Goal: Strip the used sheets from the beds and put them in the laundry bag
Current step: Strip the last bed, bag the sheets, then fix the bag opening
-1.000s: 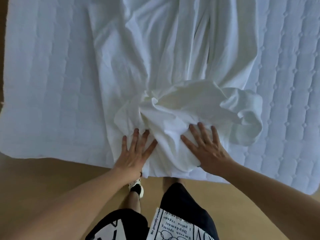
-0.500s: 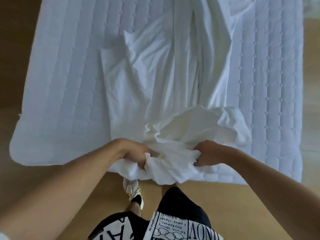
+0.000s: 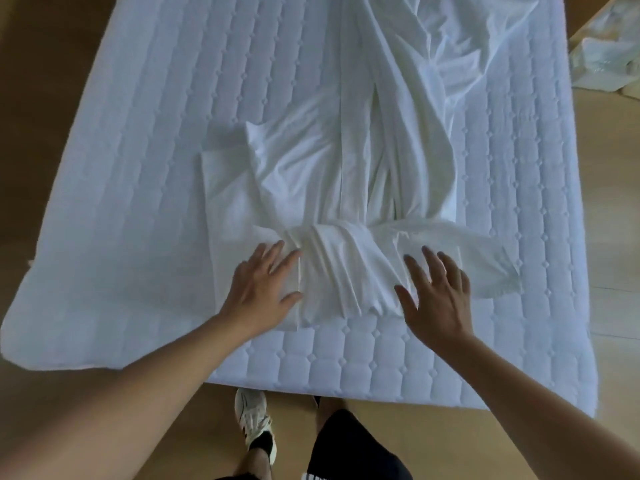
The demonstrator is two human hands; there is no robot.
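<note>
We think the sheet (image 3: 349,188) is soft, light and floppy, so we should grab a big bunch at its rolled near end. It lies in a long heap down the middle of the mattress (image 3: 166,140). Our 2 hands, left (image 3: 265,289) and right (image 3: 438,299), lie flat with fingers spread, holding nothing.

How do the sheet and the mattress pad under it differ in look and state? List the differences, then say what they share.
1. The sheet is smooth cloth; the pad is quilted in stitched squares.
2. The sheet is bunched and creased into a narrow strip; the pad lies flat and spread.
3. The left hand and right hand are at the sheet's near fold; bare pad lies below it.

Both are white.
</note>
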